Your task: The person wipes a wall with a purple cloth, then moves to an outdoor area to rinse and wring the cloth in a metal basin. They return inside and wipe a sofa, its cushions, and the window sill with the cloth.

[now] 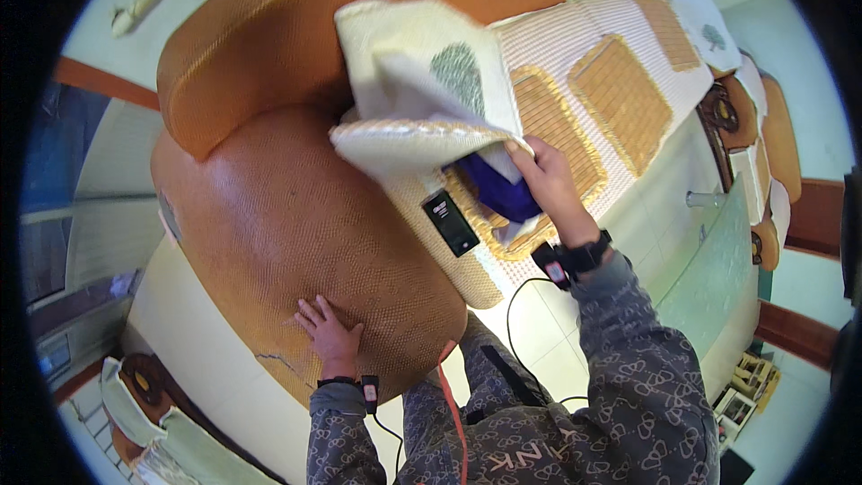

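Note:
A cream fabric cover (421,141) with a stitched edge is pinched at its corner by my right hand (549,178). The cloth is lifted and folded over, partly blurred, and a dark green tree motif shows on its rear part. Beneath the raised corner lies a purple cloth (498,187) on the patterned sofa seat cover (539,34). My left hand (331,340) rests with spread fingers on the brown textured sofa armrest (316,236), holding nothing. Between the armrest and the purple cloth, a black smartphone (450,223) lies on the seat cover.
The brown sofa backrest (269,27) rises behind the armrest. A glass-topped table (707,269) stands at the right, with more covered seating (751,148) beyond. Another covered seat (195,444) is at lower left. Black cables (510,323) hang from both wrists, and a red strap (452,397) hangs before me.

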`<state>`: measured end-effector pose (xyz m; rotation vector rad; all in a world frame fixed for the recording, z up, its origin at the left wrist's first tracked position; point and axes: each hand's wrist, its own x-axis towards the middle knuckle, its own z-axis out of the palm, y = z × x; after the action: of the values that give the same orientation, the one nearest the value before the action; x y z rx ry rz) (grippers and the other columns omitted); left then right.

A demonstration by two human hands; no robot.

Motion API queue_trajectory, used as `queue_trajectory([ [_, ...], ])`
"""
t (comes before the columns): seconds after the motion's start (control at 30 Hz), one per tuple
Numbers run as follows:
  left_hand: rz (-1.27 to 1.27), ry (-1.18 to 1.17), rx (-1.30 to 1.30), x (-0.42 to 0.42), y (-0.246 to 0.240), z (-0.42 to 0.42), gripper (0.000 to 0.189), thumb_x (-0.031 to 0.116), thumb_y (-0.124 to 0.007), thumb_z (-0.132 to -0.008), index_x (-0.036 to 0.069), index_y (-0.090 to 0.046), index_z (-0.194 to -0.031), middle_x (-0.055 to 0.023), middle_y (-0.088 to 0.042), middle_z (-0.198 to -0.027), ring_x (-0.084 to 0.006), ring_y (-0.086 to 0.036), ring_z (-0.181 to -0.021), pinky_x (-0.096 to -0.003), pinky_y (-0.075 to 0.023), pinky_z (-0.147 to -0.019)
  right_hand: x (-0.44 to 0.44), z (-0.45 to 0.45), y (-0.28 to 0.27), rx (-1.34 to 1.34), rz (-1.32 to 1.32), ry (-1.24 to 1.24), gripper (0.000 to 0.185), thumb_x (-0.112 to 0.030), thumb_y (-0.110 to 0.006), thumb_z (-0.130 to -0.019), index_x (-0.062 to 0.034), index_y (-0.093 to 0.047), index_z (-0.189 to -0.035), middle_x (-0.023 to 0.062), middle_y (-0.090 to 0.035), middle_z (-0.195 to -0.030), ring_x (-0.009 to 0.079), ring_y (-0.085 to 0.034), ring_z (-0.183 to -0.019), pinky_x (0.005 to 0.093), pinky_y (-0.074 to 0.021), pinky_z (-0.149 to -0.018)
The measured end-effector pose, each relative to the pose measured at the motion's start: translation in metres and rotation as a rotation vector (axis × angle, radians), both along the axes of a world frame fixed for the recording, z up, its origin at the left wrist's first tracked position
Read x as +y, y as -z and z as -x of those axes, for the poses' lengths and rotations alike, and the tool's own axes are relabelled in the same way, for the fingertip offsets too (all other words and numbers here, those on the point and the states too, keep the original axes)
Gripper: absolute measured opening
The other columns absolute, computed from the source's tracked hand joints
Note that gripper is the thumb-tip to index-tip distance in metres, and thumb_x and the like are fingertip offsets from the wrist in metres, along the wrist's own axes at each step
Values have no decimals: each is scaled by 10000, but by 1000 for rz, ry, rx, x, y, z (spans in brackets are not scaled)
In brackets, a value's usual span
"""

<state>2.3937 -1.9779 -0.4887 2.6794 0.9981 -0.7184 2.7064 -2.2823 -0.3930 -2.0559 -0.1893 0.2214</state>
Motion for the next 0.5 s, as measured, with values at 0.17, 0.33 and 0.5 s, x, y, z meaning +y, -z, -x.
queue_trajectory([
  [0.17,332,-61,-220,-12,-52,-30,920,386,-848,-725,57,-394,-1455,-257,-334,-1503,-422,-298,-1401,-475,-334,-1122,-32,76,-138,-136,66,-259,304,-344,-702,-900,-43,-682,-865,116,-557,-639,203,-499,-530,324,-450,-537],
  [0.33,1070,-94,-483,-39,-138,-41,741,369,-805,-803,23,-494,-1379,-189,-516,-1386,-290,-447,-1315,-398,-319,-1117,-43,154,-207,-140,103,-460,346,-376,-654,-926,-52,-658,-804,154,-558,-623,331,-589,-565,395,-450,-530],
  [0.5,1013,-15,-872,-39,-176,-31,652,383,-564,-945,5,-392,-1447,-152,-418,-1481,-269,-382,-1377,-406,-259,-1157,-87,214,-266,-19,-88,-572,368,-346,-676,-925,-23,-645,-750,141,-537,-604,323,-546,-530,395,-396,-506],
])
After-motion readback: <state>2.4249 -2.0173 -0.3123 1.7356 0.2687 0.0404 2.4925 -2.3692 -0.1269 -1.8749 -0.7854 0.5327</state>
